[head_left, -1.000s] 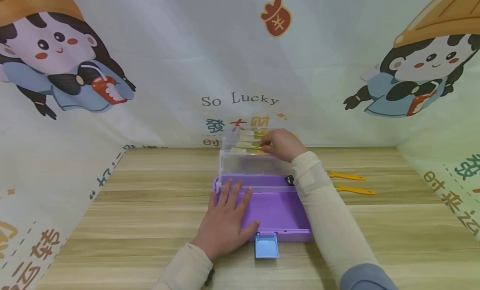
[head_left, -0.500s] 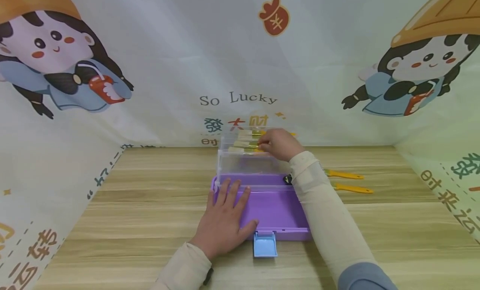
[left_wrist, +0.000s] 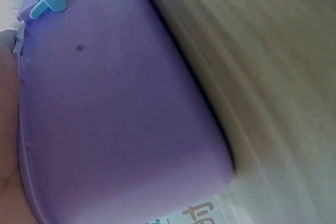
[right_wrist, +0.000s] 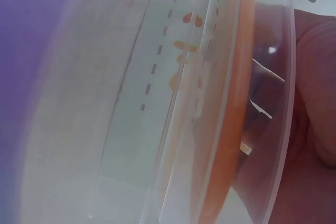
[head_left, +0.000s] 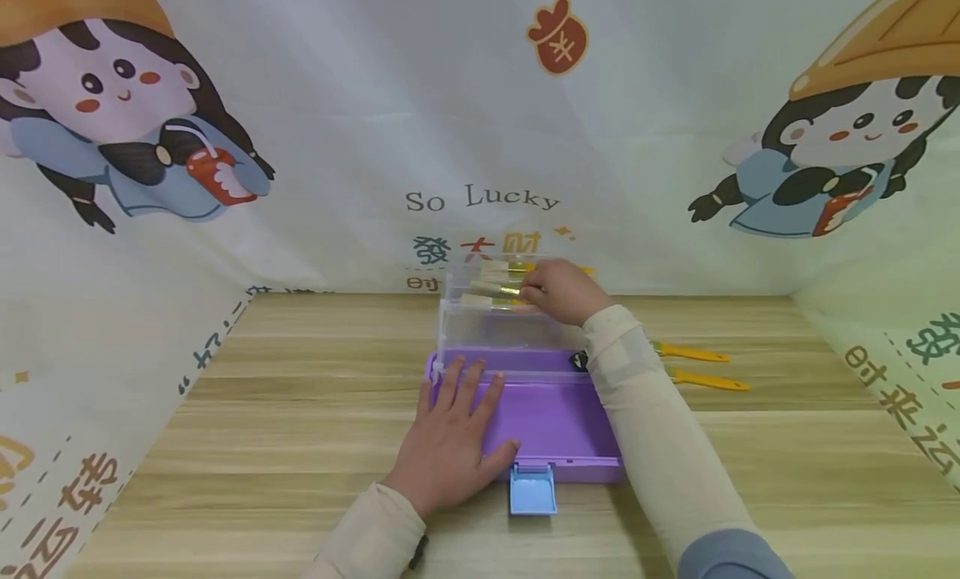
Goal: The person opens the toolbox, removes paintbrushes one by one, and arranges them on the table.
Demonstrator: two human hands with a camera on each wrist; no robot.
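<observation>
In the head view, my left hand (head_left: 450, 446) lies with fingers spread over the left part of an open purple case (head_left: 555, 421). Part of that hand (left_wrist: 8, 135) touches the case's rim in the left wrist view. My right hand (head_left: 562, 291) pinches a flat paintbrush (head_left: 491, 290) over the raised clear lid (head_left: 498, 333). Its pale bristles point left and its handle is hidden by the hand. Paintbrushes lie on either side of it, one behind (head_left: 495, 267) and one in front (head_left: 487, 301). Through clear plastic, the right wrist view shows an orange handle (right_wrist: 233, 119).
Two yellow-handled brushes, one farther back (head_left: 697, 351) and one nearer (head_left: 712, 381), lie right of the case, partly behind the right forearm. A light blue latch (head_left: 532, 491) hangs at the case's front. A printed cloth wall (head_left: 337, 146) stands behind the wooden table (head_left: 300, 446).
The bristles of the pinched paintbrush have turned slightly and look darker. Both hands stay in about the same places; the head view shifts a little.
</observation>
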